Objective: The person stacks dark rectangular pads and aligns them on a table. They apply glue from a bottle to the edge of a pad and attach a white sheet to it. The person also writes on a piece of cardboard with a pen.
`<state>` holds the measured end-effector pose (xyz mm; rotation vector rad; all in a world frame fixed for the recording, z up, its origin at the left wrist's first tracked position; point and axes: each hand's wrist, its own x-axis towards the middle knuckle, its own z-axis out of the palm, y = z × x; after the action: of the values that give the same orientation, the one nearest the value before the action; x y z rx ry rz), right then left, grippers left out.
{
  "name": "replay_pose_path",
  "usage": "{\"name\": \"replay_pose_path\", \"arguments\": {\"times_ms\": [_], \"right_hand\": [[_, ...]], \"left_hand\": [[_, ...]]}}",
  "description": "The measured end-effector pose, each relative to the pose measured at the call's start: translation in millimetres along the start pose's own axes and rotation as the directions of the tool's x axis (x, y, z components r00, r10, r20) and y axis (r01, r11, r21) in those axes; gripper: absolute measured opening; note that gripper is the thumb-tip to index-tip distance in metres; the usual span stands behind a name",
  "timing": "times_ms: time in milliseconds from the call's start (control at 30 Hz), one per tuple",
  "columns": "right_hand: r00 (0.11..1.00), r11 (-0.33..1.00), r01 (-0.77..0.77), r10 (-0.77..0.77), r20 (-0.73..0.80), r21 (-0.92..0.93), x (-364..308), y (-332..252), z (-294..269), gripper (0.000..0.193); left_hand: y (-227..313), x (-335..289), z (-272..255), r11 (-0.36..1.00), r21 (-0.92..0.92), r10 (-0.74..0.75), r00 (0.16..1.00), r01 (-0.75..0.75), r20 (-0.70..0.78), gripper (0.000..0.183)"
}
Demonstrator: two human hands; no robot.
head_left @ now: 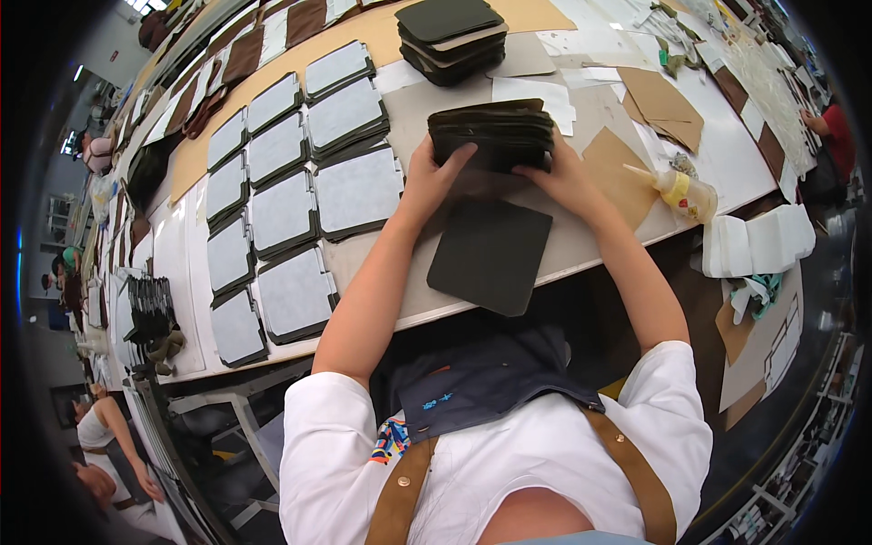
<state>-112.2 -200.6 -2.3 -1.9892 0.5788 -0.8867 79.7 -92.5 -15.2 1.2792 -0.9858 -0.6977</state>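
The fingers of the left hand [429, 186] and the right hand [568, 182] grip a stack of dark panels [495, 141] from its two sides, the thumbs pressed on the face toward the person; the other fingers are partly hidden behind it. The held stack is located over the middle of the desk [570, 247], between one tall dark stack [447, 23] at the far side and one single dark panel [495, 254] at the near side. The single panel projects past the near edge of the desk; contact between it and the held stack cannot be determined. Grey desk surface shows to the right of the single panel, and a narrow strip shows between the left forearm and the pale-topped stacks [283, 213]. These stacks stand close together in three columns: four, four and three, eleven in total. Each has a smooth, pale, roughly rectangular top sheet over dark layers with notched edges. The tall stack has rounded corners, a matt top and lighter layers between dark ones. The layers in the held stack are too tightly packed to count. On the right side of the desk lie overlapping brown sheets [674, 113], one separate brown sheet [618, 173] with straight-cut edges, and one translucent bottle [695, 200] with a tapered spout, near the desk edge.
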Motion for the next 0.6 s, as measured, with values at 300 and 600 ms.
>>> {"name": "replay_pose_path", "arguments": {"times_ms": [300, 600], "right_hand": [[0.991, 0.963, 0.129, -0.117, 0.063, -0.238, -0.2, 15.0, -2.4, 0.074], [0.985, 0.937, 0.172, -0.174, 0.02, -0.304, 3.7, 18.9, -4.6, 0.063]], "left_hand": [[-0.9, 6.0, -5.8, 0.984, 0.177, 0.035, 0.999, -0.028, -0.034, 0.035], [-2.9, 6.9, -1.8, 0.998, 0.003, 0.07, 0.995, -0.07, -0.077, 0.041]]}}
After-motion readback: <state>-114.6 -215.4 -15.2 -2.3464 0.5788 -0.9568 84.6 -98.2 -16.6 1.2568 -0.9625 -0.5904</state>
